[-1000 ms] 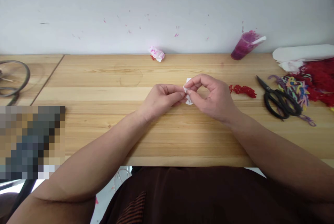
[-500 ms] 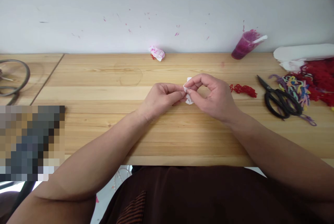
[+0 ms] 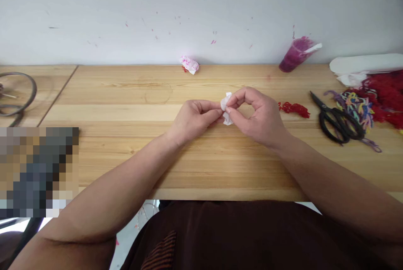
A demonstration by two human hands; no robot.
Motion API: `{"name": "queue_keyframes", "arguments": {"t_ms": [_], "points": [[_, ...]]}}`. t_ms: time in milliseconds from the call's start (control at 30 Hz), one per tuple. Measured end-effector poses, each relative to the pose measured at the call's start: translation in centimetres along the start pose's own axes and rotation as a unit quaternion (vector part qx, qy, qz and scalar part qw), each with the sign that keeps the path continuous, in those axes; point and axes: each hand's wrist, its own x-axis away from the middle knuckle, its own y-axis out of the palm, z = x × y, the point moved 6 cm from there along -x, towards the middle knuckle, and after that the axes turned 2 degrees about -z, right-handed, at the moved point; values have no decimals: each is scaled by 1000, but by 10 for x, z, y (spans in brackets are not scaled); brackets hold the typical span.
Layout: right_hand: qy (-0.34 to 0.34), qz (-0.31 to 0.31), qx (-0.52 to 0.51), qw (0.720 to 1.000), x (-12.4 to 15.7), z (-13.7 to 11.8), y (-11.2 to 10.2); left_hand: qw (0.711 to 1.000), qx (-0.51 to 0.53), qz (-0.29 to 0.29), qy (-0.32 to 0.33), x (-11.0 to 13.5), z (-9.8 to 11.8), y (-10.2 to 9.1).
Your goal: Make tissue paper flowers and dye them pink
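Observation:
Both hands meet over the middle of the wooden table. Between them is a small crumpled piece of white paper, its ends sticking out above and below the fingertips. My left hand pinches the paper's left side between thumb and fingers. From the right, thumb and index finger of my right hand close on its middle. Whether anything lies inside the paper is hidden by the fingers. Just right of my right hand lies a small bundle of red yarn.
Black-handled scissors lie at right beside multicoloured yarn scraps and a red yarn heap. Along the wall stand a purple-stained cup, pink-spotted crumpled paper and a white roll. A dark coiled cable is at left.
My right fingertips have shifted slightly on the white paper, and more of its upper part shows. My left hand stays nearly still.

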Motion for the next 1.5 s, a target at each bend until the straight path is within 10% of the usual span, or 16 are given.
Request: {"name": "queue_keyframes", "arguments": {"t_ms": [1500], "points": [[-33, 18, 72, 997, 0, -3, -3, 998, -41, 7, 39, 0, 9, 0]]}}
